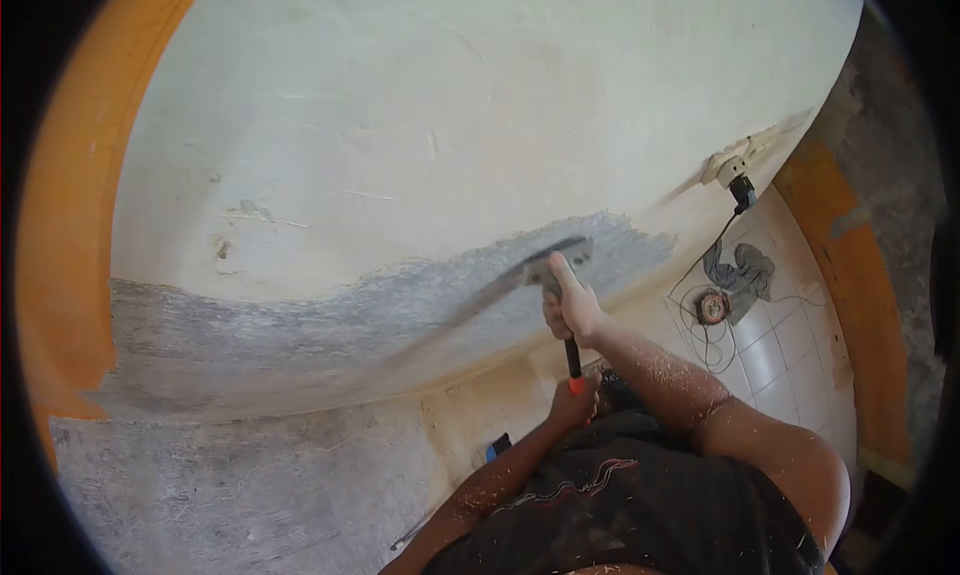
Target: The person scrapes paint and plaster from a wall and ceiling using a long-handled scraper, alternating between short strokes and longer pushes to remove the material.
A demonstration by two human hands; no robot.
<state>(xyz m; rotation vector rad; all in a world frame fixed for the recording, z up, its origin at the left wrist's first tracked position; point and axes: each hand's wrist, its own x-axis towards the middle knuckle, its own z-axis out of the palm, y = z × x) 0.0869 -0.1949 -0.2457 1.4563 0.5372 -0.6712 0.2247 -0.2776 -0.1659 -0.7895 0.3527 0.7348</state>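
Observation:
My two hands hold a long-handled scraper, its handle black with a red-orange part. My right hand is wrapped around the upper end, the thumb pressed on the head beside the blade. Lower down, my left hand grips the handle near the red part, close to my body. The blade end lies against the wall, on a rough grey stripped patch; its edge is blurred. Above the patch the wall keeps a pale whitish-green coat. Pale flakes cling to both forearms and my dark shirt.
At the right, a socket holds a black plug whose cord runs down to white tiles. A round orange-red and black object lies there beside a grey cloth. Orange painted surfaces border the wall.

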